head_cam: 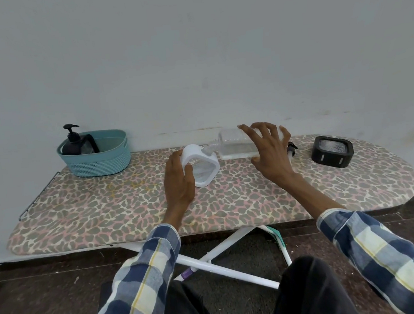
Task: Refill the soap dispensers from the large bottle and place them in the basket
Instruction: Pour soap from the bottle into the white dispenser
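Here the left hand (179, 178) curls round a white, rounded-square soap dispenser (203, 166) with a clear window, thumb on its front, tipping it on the ironing board (99, 207). The right hand (271, 150) grips a large clear plastic bottle (235, 144) lying sideways, fingers spread over its far end; the neck meets the dispenser's top. The bottle holds a little clear liquid. A black pump head (291, 147) lies just beside the right hand. Near the board's right end lies a black dispenser (331, 151), unfilled, on its side. At far left a teal woven-pattern basket (97, 159) holds a black pump dispenser (73, 142). The board's cover is leopard-print cloth.
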Demonstrator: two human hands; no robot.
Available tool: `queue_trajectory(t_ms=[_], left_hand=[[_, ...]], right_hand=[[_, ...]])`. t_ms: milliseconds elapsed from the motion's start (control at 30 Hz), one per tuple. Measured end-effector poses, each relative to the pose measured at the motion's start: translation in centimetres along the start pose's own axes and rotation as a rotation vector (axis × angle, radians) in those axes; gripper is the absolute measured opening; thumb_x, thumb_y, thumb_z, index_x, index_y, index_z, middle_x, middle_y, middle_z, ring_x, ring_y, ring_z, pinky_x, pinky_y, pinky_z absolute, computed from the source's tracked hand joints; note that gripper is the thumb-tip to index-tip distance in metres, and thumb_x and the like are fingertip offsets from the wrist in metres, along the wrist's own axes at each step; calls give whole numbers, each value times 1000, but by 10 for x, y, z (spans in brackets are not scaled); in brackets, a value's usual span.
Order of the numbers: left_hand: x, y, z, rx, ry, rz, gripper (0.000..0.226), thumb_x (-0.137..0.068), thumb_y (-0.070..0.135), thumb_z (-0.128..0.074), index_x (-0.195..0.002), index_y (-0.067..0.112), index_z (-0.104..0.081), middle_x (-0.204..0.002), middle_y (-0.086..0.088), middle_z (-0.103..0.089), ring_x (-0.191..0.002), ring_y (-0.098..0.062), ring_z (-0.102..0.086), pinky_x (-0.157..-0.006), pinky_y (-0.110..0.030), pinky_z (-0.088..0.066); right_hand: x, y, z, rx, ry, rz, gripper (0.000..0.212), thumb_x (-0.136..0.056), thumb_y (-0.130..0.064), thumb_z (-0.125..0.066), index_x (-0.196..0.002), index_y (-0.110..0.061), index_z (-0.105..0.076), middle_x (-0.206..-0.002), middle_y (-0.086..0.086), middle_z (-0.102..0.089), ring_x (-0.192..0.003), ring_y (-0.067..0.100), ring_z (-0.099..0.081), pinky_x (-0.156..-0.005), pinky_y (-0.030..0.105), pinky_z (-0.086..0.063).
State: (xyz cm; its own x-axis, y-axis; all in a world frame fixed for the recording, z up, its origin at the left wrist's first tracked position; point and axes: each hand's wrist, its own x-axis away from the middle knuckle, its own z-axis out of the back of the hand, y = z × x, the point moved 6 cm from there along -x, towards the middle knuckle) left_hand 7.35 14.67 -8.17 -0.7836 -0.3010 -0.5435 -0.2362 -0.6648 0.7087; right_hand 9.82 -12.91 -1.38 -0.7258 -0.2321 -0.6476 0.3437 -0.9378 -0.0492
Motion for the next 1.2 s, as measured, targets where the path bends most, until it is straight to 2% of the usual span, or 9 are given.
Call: queue_trajectory(t_ms=[233, 400, 567, 767, 833, 900, 967, 1067, 1200], left_hand=[[0, 3, 3, 16, 11, 10, 47, -97, 35, -41, -140, 18, -52, -128, -4, -61, -108, -21, -58, -89, -38, -50], [-1, 2, 4, 10, 24, 16, 49, -95, 39, -37, -137, 18, -53, -121, -2, -63, -102, -22, -61, -87, -43, -54], [-3, 1, 6, 6, 39, 42, 47, -96, 37, -38, -136, 19, -54, -119, -2, -64, -100, -22, -62, -86, -47, -56], [-1, 4, 8, 24, 31, 41, 40, -97, 30, -41, -134, 20, -54, -116, 0, -65, -97, -20, -63, -82, -43, -56], [0, 6, 7, 27, 12, 38, 36, -98, 28, -42, -130, 18, -53, -112, 1, -64, -92, -17, -62, -78, -39, -55], [1, 10, 5, 36, -14, 30, 34, -98, 28, -41, -127, 17, -54, -108, 2, -64, -88, -8, -60, -74, -35, -51], [2, 11, 3, 39, -46, 18, 32, -99, 29, -41, -126, 17, -54, -106, 2, -64, -90, -1, -60, -73, -33, -50], [2, 9, -1, 27, -95, 3, 29, -100, 29, -43, -126, 18, -53, -106, 1, -66, -89, -9, -64, -75, -38, -54], [3, 12, -5, 10, -133, -16, 27, -102, 30, -43, -125, 19, -52, -101, 2, -67, -85, -8, -65, -69, -38, -54]], right_hand=[[16, 4, -30, -327, -18, -222, 106, -70, -22, -88, -159, -39, -34, -141, -3, -47, -132, 26, -44, -110, 62, -37], [23, 14, -46, -704, 44, -466, 105, -72, -31, -92, -158, -33, -32, -134, 0, -58, -122, 24, -58, -106, 52, -48], [26, 21, -56, -858, 48, -622, 107, -72, -33, -98, -157, -26, -33, -129, 4, -64, -116, 21, -61, -103, 45, -53], [33, 18, -63, -894, 20, -643, 115, -73, -41, -98, -160, -24, -25, -146, 8, -56, -128, 21, -56, -112, 45, -49], [43, 14, -63, -899, 35, -679, 117, -75, -51, -94, -162, -22, -21, -158, 8, -42, -141, 19, -42, -124, 46, -36], [52, 8, -54, -813, 126, -672, 105, -82, -59, -86, -157, -23, -22, -158, 2, -30, -146, 18, -29, -127, 46, -23], [55, -3, -35, -732, 265, -603, 78, -94, -56, -76, -147, -23, -30, -144, -4, -32, -143, 22, -34, -128, 59, -22], [55, -24, -13, -668, 421, -448, 41, -103, -35, -67, -128, -16, -41, -124, -5, -38, -120, 19, -44, -115, 56, -35], [49, -57, -19, -739, 291, -282, 43, -102, -35, -69, -126, -8, -48, -119, 4, -47, -107, 21, -49, -90, 35, -47]])
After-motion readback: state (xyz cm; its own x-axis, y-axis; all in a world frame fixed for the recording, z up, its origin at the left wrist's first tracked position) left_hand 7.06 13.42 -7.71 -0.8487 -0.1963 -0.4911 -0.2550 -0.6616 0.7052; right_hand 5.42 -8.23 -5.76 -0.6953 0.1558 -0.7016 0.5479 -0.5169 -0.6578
